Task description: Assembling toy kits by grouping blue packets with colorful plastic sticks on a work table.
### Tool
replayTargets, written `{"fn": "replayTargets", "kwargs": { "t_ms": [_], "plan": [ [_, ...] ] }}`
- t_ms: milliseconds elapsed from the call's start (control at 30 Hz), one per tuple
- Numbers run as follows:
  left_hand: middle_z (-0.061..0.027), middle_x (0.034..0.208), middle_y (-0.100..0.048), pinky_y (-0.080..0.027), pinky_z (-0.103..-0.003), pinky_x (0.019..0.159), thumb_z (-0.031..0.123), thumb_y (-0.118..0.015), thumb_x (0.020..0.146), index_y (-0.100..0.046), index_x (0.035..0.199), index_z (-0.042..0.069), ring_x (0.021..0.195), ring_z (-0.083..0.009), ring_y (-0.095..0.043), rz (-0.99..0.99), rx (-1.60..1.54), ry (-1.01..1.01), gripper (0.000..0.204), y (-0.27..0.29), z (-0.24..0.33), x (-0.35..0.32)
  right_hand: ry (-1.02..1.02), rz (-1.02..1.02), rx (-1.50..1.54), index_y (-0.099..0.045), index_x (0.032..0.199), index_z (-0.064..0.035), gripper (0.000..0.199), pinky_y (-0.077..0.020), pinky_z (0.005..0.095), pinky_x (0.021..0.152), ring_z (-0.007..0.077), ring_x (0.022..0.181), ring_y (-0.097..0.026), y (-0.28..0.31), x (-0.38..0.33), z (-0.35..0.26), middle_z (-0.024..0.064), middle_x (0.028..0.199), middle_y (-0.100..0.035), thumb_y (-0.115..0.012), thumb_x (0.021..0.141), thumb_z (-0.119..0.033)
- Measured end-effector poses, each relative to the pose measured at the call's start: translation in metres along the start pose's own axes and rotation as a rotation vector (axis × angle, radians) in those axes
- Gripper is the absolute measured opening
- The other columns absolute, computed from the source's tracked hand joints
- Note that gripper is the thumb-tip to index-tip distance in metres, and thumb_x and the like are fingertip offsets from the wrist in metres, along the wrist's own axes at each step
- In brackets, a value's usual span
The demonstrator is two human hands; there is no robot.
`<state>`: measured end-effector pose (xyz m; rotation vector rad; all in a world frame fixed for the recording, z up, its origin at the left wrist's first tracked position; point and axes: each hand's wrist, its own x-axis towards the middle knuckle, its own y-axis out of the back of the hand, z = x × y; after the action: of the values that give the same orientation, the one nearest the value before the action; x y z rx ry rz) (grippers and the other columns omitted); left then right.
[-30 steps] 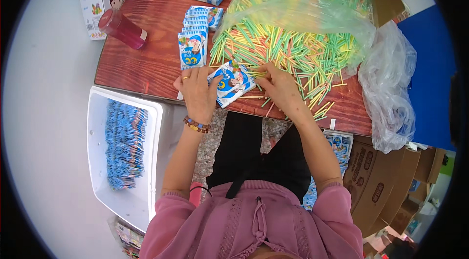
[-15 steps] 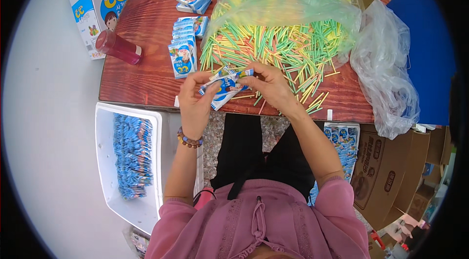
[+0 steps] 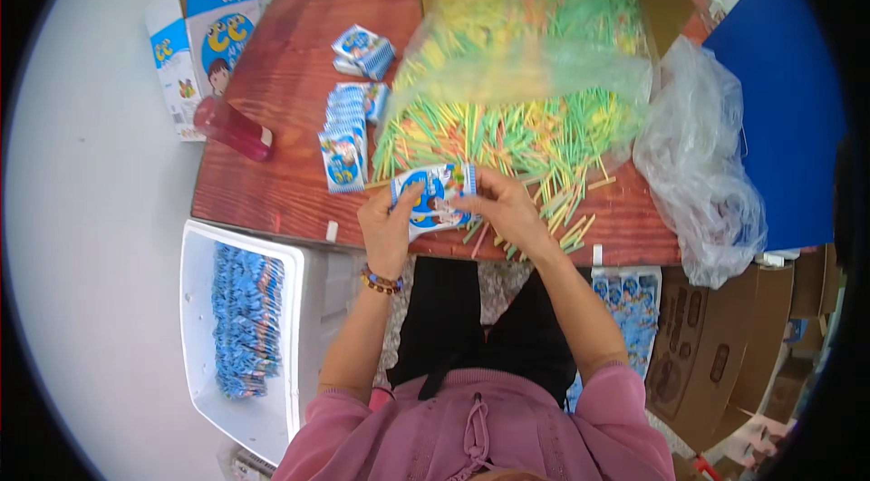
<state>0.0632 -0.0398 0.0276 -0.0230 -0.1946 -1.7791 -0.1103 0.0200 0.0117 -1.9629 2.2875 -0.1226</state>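
Note:
A small blue-and-white snack packet (image 3: pixel 444 184) is stretched between my hands just above the table's front edge. My left hand (image 3: pixel 388 225) pinches its left side, thumb lying on the printed face. At the opposite side my right hand (image 3: pixel 509 209) grips the packet, with its thumb also on top. Another similar printed surface shows just below it; whether that is a second packet I cannot tell. Beyond the hands spreads a heap of thin green, yellow and pink sticks (image 3: pixel 489 132), partly under clear plastic. An overlapping row of packets (image 3: pixel 343 159) lies left of the heap.
Behind the row sits a small stack of packets (image 3: pixel 362 50). A pink bottle (image 3: pixel 234 129) lies at the table's left, beside a printed carton (image 3: pixel 217 28). A white foam box (image 3: pixel 294 327) holds many packets below left. Crumpled clear plastic (image 3: pixel 698 164) and a brown carton (image 3: pixel 711 345) are at right.
The packet was bunched and folded between my fingers; now it is spread flatter, printed face up. My view has shifted, so the table sits lower in the picture.

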Motion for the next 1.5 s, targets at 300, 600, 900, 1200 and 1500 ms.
{"fn": "replayTargets", "kwargs": {
  "t_ms": [300,600,900,1200,1500],
  "plan": [
    [0.0010,0.082,-0.065,-0.044,-0.019,0.065,0.004,-0.066,0.088,-0.069,0.094,-0.003,0.071,-0.0026,-0.054,0.212,-0.007,-0.143,0.010,0.045,-0.010,0.010,-0.004,-0.081,-0.257,-0.061,0.113,-0.0032,0.031,-0.0472,0.0266,0.065,0.0079,0.077,-0.060,-0.039,0.031,-0.006,0.0037,0.088,-0.066,-0.070,0.084,-0.010],
    [-0.0011,0.087,-0.067,-0.046,-0.020,0.065,0.005,-0.064,0.089,-0.069,0.097,-0.003,0.075,-0.0039,-0.057,0.318,-0.295,-0.037,0.012,0.039,0.003,-0.008,0.256,-0.015,-0.461,-0.061,0.112,-0.0044,0.029,-0.0492,0.0302,0.072,0.0161,0.081,-0.063,-0.038,0.015,-0.036,0.0070,0.091,-0.066,-0.068,0.087,-0.018],
    [0.0017,0.087,-0.065,-0.046,-0.020,0.067,0.002,-0.069,0.086,-0.067,0.103,-0.002,0.076,-0.0022,-0.055,-0.117,-0.406,0.183,0.017,-0.003,0.008,-0.026,0.048,-0.034,-0.044,-0.066,0.098,0.0005,0.011,-0.0463,0.0211,0.068,0.0040,0.078,-0.057,0.002,-0.025,-0.023,-0.0005,0.086,-0.066,-0.065,0.089,-0.005],
    [-0.0037,0.094,-0.069,-0.049,-0.022,0.072,0.001,-0.065,0.087,-0.068,0.101,-0.003,0.080,-0.0069,-0.062,-0.185,-0.385,0.236,0.015,-0.017,-0.002,-0.036,0.010,0.006,-0.157,-0.067,0.092,0.0014,0.009,-0.0455,0.0205,0.066,0.0027,0.076,-0.056,0.023,-0.040,-0.013,-0.0008,0.082,-0.066,-0.068,0.087,-0.006],
    [-0.0020,0.089,-0.067,-0.048,-0.019,0.069,0.002,-0.068,0.086,-0.068,0.100,-0.004,0.078,-0.0039,-0.059,-0.133,-0.449,0.200,0.015,-0.021,0.000,-0.043,0.005,0.045,-0.078,-0.067,0.083,0.0003,0.008,-0.0410,0.0204,0.060,0.0023,0.069,-0.050,0.018,-0.044,-0.013,-0.0032,0.074,-0.061,-0.069,0.085,-0.007]
  ]
}}
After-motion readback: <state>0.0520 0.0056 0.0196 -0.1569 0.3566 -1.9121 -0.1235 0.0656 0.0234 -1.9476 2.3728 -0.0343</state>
